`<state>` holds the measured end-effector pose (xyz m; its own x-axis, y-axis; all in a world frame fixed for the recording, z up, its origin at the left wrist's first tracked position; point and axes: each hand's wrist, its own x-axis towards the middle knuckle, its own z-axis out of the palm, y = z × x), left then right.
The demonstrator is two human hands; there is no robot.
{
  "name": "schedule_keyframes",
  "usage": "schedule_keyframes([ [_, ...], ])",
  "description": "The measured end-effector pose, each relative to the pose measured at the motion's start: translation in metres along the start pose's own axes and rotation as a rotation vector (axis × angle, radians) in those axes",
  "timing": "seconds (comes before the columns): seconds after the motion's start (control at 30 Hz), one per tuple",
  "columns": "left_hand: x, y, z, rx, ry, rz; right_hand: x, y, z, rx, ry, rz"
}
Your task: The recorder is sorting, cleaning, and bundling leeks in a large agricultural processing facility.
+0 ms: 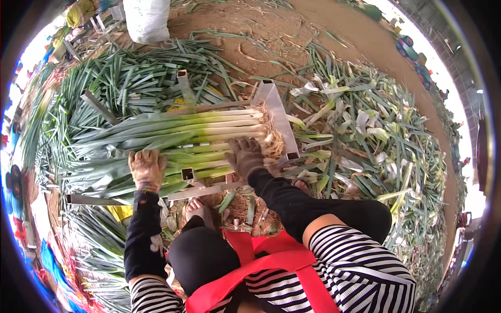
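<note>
Long green onions (209, 140) lie side by side in a metal frame (276, 115), their white stems and roots (272, 136) toward the plate at its right end. Their green leaves stretch left past the frame's upright posts. My right hand (246, 158), in a dark glove, rests with fingers outstretched on the pale stems near the roots. My left hand (147, 169), in a stained light glove, lies on the leaves with its fingers apart. Both palms face down onto the onions, and neither hand is wrapped round a stalk.
Heaps of green onions (141, 78) lie beyond the frame, with more (107, 261) at near left. Trimmed leaves and peelings (365, 125) cover the ground on the right. A white sack (147, 21) stands at the far left. My bare foot (195, 208) is close to the frame's near rail.
</note>
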<state>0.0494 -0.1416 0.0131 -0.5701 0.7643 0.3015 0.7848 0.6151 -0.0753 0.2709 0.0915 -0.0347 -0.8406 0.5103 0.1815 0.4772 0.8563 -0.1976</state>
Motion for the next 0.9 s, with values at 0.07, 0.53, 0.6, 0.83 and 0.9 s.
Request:
schedule_keyframes([
  [0.07,0.001,0.001,0.011,-0.029,0.102,-0.014,-0.002,0.005,-0.001,-0.001,0.001,-0.006],
  [0.53,0.011,-0.008,0.021,-0.025,0.121,-0.036,-0.002,0.007,-0.008,0.137,-0.010,-0.028],
  [0.6,0.011,-0.008,0.021,-0.026,0.115,-0.034,0.002,0.005,-0.008,0.177,0.006,-0.032],
  [0.83,0.007,0.008,0.011,-0.054,0.222,-0.036,0.012,0.004,-0.011,0.074,0.076,0.073],
  [0.9,0.004,0.013,0.007,-0.048,0.234,-0.013,0.010,0.010,-0.015,-0.088,0.249,0.141],
])
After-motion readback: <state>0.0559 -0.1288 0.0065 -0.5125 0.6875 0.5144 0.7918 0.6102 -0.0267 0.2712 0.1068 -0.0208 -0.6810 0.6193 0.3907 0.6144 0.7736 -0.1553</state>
